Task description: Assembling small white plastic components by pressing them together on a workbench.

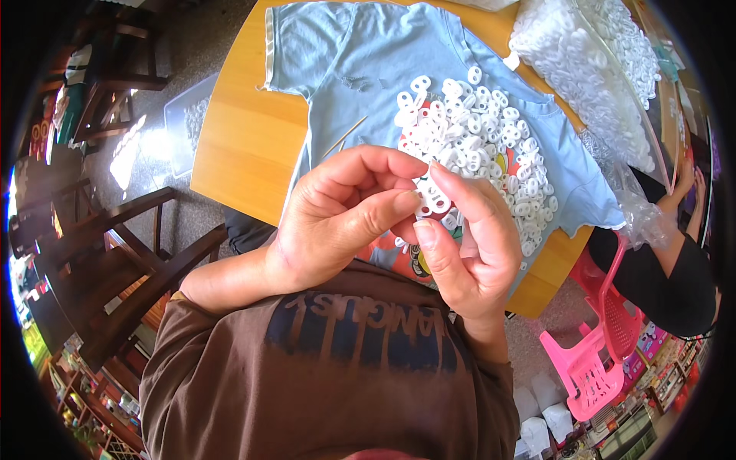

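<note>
My left hand point(341, 211) and my right hand point(468, 241) meet in front of my chest, fingertips pinched together on a small white plastic piece point(432, 201) with holes in it. Just beyond the fingers lies a heap of the same white plastic pieces point(475, 142), spread on a light blue T-shirt point(360, 54) that covers the round wooden table point(245, 146). A thin wooden stick point(345, 136) lies on the shirt left of the heap.
A clear plastic bag full of white pieces point(590, 69) sits at the table's far right. Another person in black point(675, 268) sits at the right. A pink plastic chair point(598, 345) stands lower right, dark wooden chairs point(115, 261) at left.
</note>
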### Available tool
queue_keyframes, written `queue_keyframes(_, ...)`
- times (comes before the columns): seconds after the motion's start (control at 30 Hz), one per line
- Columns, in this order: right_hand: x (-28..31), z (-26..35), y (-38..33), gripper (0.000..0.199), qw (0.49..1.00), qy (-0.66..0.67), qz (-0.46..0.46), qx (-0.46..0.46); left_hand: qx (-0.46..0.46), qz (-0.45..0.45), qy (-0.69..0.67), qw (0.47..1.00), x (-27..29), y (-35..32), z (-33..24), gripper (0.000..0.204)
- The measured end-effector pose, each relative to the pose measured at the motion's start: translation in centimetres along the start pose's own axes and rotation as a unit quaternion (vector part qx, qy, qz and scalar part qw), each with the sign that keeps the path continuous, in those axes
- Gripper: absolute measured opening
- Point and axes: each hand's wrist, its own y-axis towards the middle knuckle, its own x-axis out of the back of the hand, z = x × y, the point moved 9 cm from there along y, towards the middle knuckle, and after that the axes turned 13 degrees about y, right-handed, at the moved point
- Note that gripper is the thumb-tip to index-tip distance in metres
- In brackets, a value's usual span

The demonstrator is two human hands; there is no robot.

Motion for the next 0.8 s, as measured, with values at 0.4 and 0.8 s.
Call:
queue_keyframes(0.4,0.2,-0.3,-0.6,0.04,0.999,-0.044,0.019,-0.02,0.012,0.015,-0.023,1.0,-0.9,-0.6,0.5,0.035)
queue_keyframes(0.8,-0.1,1.2,-0.8,0.036,0.993,-0.055,0.023,0.099,-0.182,0.024,0.333,0.925,-1.1,-0.5,-2.6,0.034)
